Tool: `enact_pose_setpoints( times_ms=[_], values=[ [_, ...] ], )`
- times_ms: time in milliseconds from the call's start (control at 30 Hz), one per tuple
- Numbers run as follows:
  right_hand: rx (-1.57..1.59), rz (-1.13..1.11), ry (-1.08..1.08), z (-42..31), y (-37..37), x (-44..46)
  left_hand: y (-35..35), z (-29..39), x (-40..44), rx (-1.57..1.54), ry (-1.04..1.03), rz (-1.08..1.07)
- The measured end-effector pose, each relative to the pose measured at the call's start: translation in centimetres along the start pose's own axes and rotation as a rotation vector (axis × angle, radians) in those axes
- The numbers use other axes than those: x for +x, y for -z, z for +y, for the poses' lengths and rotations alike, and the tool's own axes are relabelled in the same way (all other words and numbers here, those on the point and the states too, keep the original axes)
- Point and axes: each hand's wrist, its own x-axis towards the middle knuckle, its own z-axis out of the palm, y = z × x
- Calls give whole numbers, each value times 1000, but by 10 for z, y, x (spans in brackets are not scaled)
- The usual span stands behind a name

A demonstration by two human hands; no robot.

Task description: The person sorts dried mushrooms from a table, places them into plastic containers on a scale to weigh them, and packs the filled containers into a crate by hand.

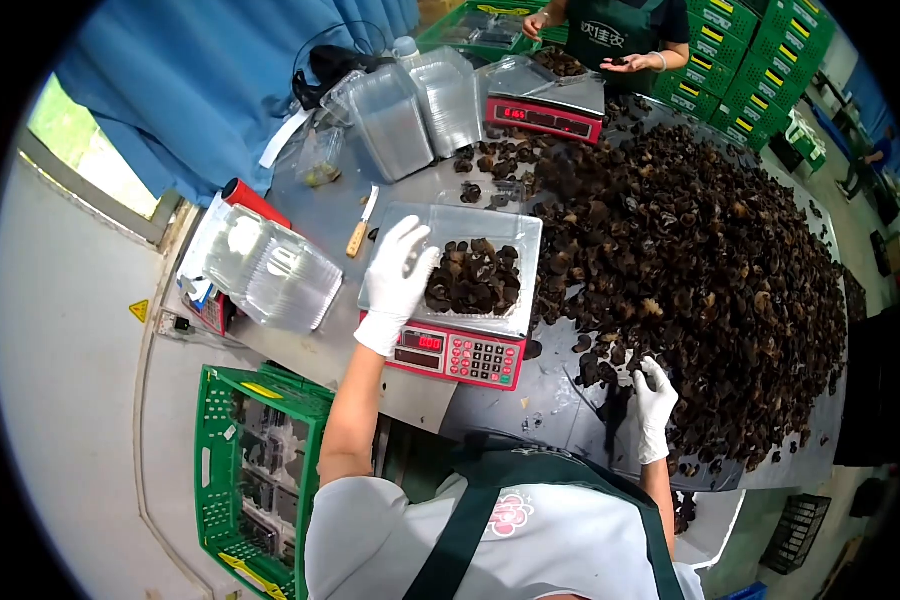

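My left hand (400,275), in a white glove, hovers with fingers apart at the left side of a clear plastic tray (518,312) of dark wood ear mushrooms (473,278). That tray rests on the silver plate of a red digital scale (478,358), whose display appears to read 0.00. At the near edge of a big heap of loose wood ear mushrooms (710,290), my gloved right hand (655,408) has its fingers bent and apart, close to some loose pieces. I see nothing clearly held in either hand.
Stacked clear trays (275,265) and a wooden-handled knife (362,225) lie left of the scale. More tray stacks (390,120) stand behind. Across the table, a person in a green apron (615,40) works by a second red scale (542,118). A green crate (210,470) holds packed trays.
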Motion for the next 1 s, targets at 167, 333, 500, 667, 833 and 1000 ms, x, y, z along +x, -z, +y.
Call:
enact_pose_setpoints(
  times_ms=[167, 333, 500, 667, 833, 1000],
  values=[
    [1, -21, 11, -32, -5, -5, 32, -39, -11, -12, 110, 123],
    [-19, -99, -19, -69, -22, -5, 56, -56, -28, -94, 163, 146],
    [45, -122, 9, -90, -51, 7, 79, -76, -39, -149, 259, 153],
    [-4, -127, 62, -105, -75, 20, 100, -97, -49, -203, 292, 165],
    [38, -53, 113, -137, -91, 32, 110, -110, -44, -233, 272, 116],
    [7, -150, 534, -210, -132, 52, 83, -110, -26, -235, 333, 58]
  ],
)
